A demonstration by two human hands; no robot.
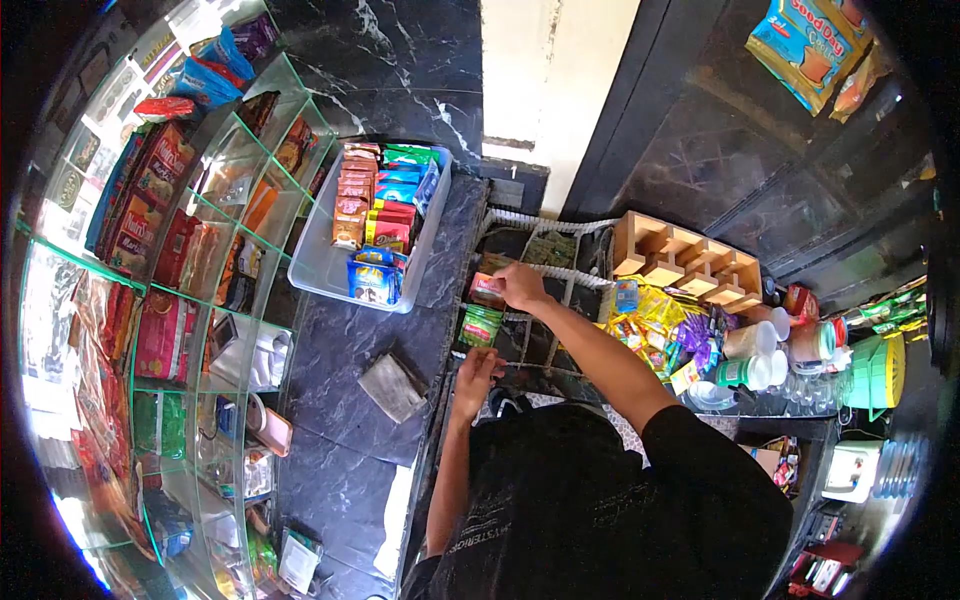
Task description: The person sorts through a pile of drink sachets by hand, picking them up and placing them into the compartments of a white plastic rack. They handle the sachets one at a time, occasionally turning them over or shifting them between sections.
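My right hand (522,288) reaches over a divided rack (572,300) with pale, rope-like edges. Its fingers are closed on a red sachet (486,290) in a compartment on the rack's left side. Just below that, green sachets (480,326) stand in the neighbouring compartment. Close to the near side of these green packets is my left hand (477,372), fingers bent and slightly apart, with nothing visible in them. Dark green packets (551,248) lie in a far compartment.
On the dark marble counter (345,465) stand a clear plastic bin (296,262) of drink sachets and a grey folded cloth (393,388). Glass shelves (215,300) of packets curve along the left. To the right are yellow and purple sachets (650,330), a wooden divider (690,262) and jars (750,340).
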